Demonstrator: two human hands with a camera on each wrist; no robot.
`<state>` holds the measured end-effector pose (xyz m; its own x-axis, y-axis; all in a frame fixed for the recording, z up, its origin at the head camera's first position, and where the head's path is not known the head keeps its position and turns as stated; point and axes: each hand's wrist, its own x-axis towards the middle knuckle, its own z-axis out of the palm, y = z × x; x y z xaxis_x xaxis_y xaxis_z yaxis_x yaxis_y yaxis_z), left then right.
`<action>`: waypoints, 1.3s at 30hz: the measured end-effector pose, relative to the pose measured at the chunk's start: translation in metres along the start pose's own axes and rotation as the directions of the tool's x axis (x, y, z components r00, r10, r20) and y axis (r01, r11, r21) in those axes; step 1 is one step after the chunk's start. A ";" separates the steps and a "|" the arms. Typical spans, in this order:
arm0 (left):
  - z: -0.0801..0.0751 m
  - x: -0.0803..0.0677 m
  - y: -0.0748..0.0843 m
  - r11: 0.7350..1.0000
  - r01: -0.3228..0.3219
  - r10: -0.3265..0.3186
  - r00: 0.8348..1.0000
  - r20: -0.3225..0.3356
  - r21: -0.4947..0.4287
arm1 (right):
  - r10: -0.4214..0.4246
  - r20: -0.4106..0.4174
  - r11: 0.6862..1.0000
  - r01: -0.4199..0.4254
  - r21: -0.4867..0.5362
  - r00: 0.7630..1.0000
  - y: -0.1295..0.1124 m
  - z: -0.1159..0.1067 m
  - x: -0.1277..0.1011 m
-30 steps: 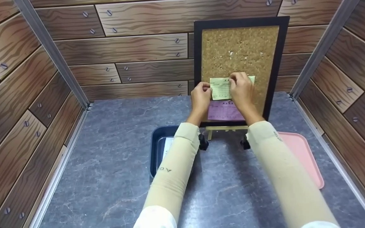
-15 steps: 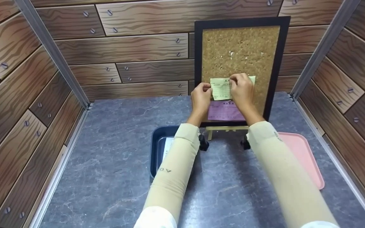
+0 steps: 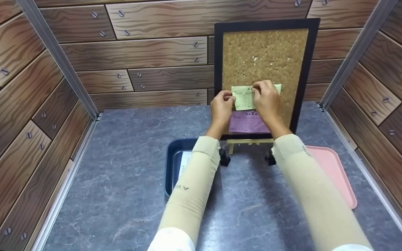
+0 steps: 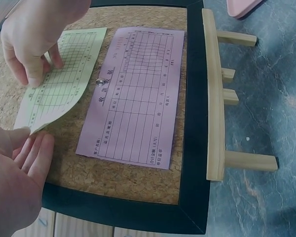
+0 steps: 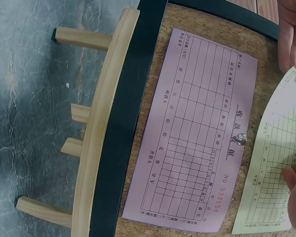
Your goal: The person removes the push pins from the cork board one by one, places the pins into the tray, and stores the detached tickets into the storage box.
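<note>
A green receipt slip point(image 3: 243, 98) lies against the framed corkboard point(image 3: 267, 48), its lower left corner lifted off the cork in the left wrist view. My left hand point(image 3: 221, 108) pinches that slip at its left edge, thumb and fingertips at the corner. With curled fingers my right hand point(image 3: 266, 99) pinches at the slip's top middle; its fingertips are partly hidden, and I cannot tell if a pin is between them. Just below, a purple receipt slip point(image 5: 197, 133) is fixed to the cork by a clear pushpin point(image 5: 242, 139) at its top edge.
A wooden easel point(image 4: 214, 98) supports the board on the grey marbled table point(image 3: 127, 174). Left of it sits a dark blue tray point(image 3: 170, 167) with white paper point(image 3: 184, 162) inside, partly under my left sleeve. A pink tray point(image 3: 333, 170) lies beyond my right sleeve. Wood-patterned walls enclose the table.
My left fingertips have shifted slightly to the right over the green slip's left edge. My right hand stays almost still at the slip's top middle.
</note>
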<state>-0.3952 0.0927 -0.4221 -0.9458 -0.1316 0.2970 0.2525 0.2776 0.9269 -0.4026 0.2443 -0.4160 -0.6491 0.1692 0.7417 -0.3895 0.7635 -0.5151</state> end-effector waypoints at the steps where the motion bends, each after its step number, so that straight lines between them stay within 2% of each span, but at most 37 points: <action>1: 0.000 0.000 0.000 1.000 0.002 -0.002 1.000 0.001 -0.003 | 0.001 0.001 1.000 -0.001 -0.001 1.000 0.000 0.000 0.000; 10: 0.000 0.001 -0.003 0.998 -0.001 0.001 1.000 -0.002 -0.057 | -0.013 0.005 1.000 0.013 -0.004 1.000 0.001 -0.001 0.000; 18: -0.002 0.002 -0.004 0.996 0.010 -0.007 1.000 0.026 -0.091 | -0.005 -0.002 1.000 0.005 0.015 1.000 0.002 0.000 0.001; 31: -0.003 0.003 -0.005 0.999 -0.002 0.003 1.000 0.019 -0.038 | 0.000 0.024 1.000 -0.001 0.026 1.000 0.001 -0.003 -0.003; 39: -0.007 0.000 -0.008 0.994 0.023 -0.018 0.999 0.046 -0.109 | 0.047 0.066 0.999 -0.048 0.019 0.997 0.002 -0.013 -0.012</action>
<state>-0.3961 0.0842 -0.4283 -0.9585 -0.0923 0.2696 0.2517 0.1694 0.9529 -0.3869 0.2522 -0.4200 -0.7084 0.1634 0.6866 -0.3698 0.7426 -0.5584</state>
